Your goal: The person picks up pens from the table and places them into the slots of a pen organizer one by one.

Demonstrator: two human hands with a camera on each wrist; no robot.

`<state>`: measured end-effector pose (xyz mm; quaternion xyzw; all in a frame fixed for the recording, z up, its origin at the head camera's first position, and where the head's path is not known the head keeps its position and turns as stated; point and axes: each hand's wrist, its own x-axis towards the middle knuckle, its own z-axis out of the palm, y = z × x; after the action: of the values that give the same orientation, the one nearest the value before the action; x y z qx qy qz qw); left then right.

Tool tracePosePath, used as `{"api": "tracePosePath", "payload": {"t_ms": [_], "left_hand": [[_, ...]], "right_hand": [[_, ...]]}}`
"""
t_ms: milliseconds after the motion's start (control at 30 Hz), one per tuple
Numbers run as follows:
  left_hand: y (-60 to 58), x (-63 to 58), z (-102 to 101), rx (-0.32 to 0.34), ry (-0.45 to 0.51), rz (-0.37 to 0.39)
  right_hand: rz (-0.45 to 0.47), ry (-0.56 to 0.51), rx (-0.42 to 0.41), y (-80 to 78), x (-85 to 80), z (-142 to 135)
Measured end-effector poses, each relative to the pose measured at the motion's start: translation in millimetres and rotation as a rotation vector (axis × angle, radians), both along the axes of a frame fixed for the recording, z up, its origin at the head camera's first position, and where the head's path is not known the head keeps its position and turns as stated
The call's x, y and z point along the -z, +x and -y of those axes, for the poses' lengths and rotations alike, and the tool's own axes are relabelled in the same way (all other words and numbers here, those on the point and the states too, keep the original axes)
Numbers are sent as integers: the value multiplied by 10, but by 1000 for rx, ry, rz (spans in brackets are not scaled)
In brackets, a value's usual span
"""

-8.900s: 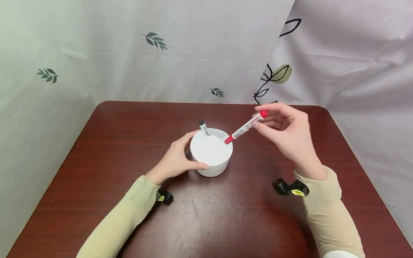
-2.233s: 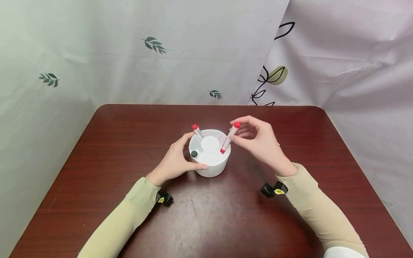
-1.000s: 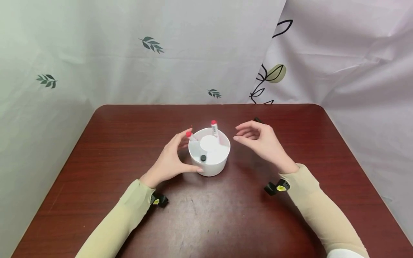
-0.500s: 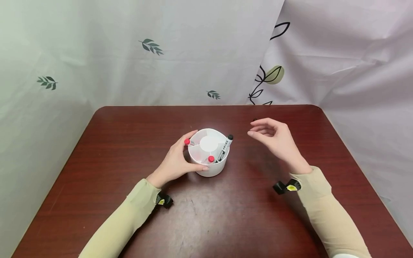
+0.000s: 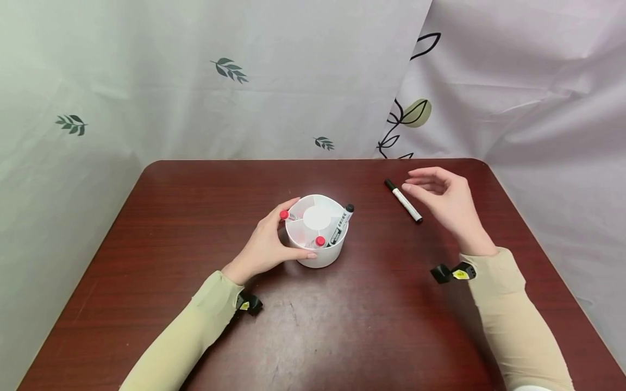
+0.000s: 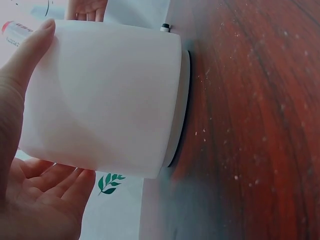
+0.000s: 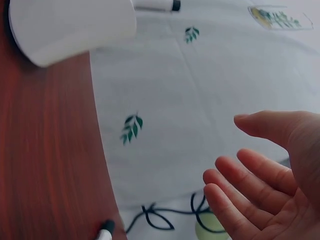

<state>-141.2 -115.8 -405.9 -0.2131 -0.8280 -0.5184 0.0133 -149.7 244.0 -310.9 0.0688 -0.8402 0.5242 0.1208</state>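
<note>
A round white pen holder [image 5: 318, 259] with dividers stands on the table. My left hand [image 5: 266, 239] grips its left side, thumb at the front and fingers round the back, also seen in the left wrist view. Inside lean a black-capped marker [image 5: 341, 224] at the right, a red-capped marker [image 5: 320, 241] at the front and another red-capped marker [image 5: 284, 215] at the left. My right hand [image 5: 450, 203] hovers with nothing in it, fingers loosely bent and thumb apart. Just left of it, a second black-capped marker [image 5: 405, 202] lies on the table.
The dark red wooden table [image 5: 195, 212] is bounded behind by a pale curtain [image 5: 274, 103] with leaf prints, and more cloth hangs at both sides. Each wrist carries a small black camera, such as the right wrist camera [image 5: 452, 272].
The right hand has let go of a red-capped marker in the pen holder and moved right, uncovering the marker on the table. The pen holder has turned, carrying its markers round; the left hand grips it again.
</note>
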Motion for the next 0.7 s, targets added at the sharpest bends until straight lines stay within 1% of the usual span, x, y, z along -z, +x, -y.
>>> {"api": "tracePosePath", "payload": {"t_ms": [100,200,300,467,600,700], "left_hand": [[-1,1,0,-1,-2,-4],[-1,-2,-1,0,-2,-7],[-1,-1,-5,1,-5,-5],[-7,4,-8,8,0,-6],[-8,-2,-6,11,3,-12],[-10,-9,-5,11,3,-12]], "right_hand": [[4,14,40,-88,91,-137],[20,16,60,-180,197,-271],[42,26,72,-228,267,-347],[96,103,93,-286,392,-431],[142,170,91,-349,520,-491],[178,200,64,-399,647,-539]]}}
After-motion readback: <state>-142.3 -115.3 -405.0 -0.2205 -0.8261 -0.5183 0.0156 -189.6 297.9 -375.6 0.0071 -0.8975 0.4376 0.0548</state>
